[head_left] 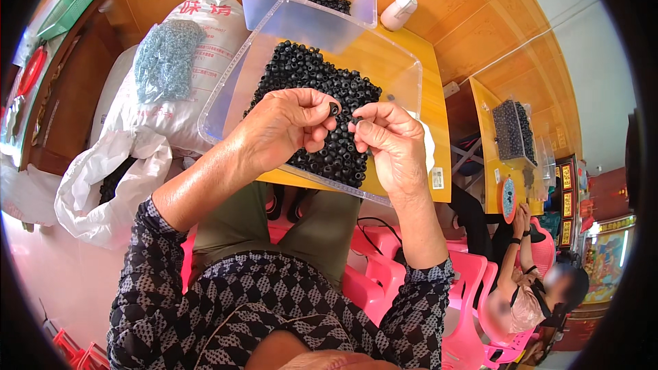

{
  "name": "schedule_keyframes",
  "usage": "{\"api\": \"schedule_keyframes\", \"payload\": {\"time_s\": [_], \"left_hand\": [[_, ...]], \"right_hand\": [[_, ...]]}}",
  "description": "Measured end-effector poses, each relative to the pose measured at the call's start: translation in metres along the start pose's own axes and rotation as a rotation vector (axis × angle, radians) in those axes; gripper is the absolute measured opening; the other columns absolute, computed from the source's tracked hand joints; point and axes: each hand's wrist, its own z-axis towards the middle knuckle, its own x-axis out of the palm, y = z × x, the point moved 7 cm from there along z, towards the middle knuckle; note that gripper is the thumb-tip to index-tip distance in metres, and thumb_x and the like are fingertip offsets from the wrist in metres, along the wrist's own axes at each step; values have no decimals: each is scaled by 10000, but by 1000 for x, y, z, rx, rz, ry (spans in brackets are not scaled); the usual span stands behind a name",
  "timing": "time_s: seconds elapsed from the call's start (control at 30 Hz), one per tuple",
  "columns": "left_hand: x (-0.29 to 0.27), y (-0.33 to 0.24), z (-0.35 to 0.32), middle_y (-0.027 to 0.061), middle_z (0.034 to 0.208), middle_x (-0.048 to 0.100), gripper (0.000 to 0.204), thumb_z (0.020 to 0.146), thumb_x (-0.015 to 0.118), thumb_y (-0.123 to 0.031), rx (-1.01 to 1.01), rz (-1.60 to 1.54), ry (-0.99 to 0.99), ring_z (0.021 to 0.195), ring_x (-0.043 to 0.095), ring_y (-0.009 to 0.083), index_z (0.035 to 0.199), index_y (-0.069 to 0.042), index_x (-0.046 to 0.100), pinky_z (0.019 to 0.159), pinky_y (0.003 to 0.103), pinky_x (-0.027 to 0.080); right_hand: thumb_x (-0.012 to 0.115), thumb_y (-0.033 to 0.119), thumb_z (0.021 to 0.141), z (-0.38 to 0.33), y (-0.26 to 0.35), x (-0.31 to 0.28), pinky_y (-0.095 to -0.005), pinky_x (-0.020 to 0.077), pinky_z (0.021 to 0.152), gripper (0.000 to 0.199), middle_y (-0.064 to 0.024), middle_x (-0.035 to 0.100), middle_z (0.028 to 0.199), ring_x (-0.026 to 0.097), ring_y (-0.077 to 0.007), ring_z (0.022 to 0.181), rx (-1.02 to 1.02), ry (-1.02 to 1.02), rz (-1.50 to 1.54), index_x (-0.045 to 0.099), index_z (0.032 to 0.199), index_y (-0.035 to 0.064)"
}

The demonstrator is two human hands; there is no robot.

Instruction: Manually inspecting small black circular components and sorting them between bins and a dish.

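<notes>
Both my hands are raised over a clear plastic bin (241,55) on the yellow table. Inside it lies a large heap of small black ring-shaped parts (295,65) with holes through them. My left hand (288,127) pinches one black ring-shaped part (334,109) between thumb and forefinger, its other fingers curled. Just right of it, my right hand (392,144) is closed in a pinch too. A bit of black shows at its fingertips, but I cannot make out what it is against the dark heap. The two hands' fingertips are close together but apart.
Behind stands another clear bin (308,10) with more black parts, beside a white bottle (399,12). At left are a white sack (219,38) with a blue-grey bundle (168,62) on it and an open white bag (113,171). Pink chairs (466,294) and another person (524,294) are at right.
</notes>
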Motion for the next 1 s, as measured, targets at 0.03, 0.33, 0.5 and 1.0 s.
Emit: {"api": "schedule_keyframes", "payload": {"time_s": [0.03, 0.33, 0.5, 1.0], "left_hand": [[0, 0, 0, 65, 780, 545, 116, 877, 536, -123, 1, 6, 2, 615, 501, 115, 916, -14, 539, 560, 244, 412], [2, -1, -2, 58, 762, 545, 105, 879, 522, -99, 4, 10, 17, 611, 499, 113, 908, -1, 545, 544, 241, 402], [3, -1, -3, 58, 760, 548, 107, 881, 515, -95, 15, 25, 12, 600, 494, 111, 901, 4, 549, 531, 239, 388], [3, 1, -2, 75, 748, 568, 122, 879, 521, -98, 5, 7, 10, 584, 504, 116, 906, 16, 554, 530, 246, 402]], "right_hand": [[623, -20, 763, 0, 0, 2, -211, 449, 568, 137, -85, 617, 737, 554, -123, 613, 1, 2, 0, 611, 899, -26], [614, -24, 771, -3, 7, 7, -201, 451, 562, 111, -69, 621, 749, 575, -108, 651, -156, -11, -158, 620, 882, -23], [615, -19, 776, -4, 7, 10, -199, 452, 549, 110, -63, 621, 761, 572, -107, 648, -122, -55, -197, 618, 886, -13], [647, -62, 740, -5, 10, 16, -183, 457, 590, 147, -42, 614, 773, 560, -77, 663, -187, -68, -208, 602, 870, -10]]}}
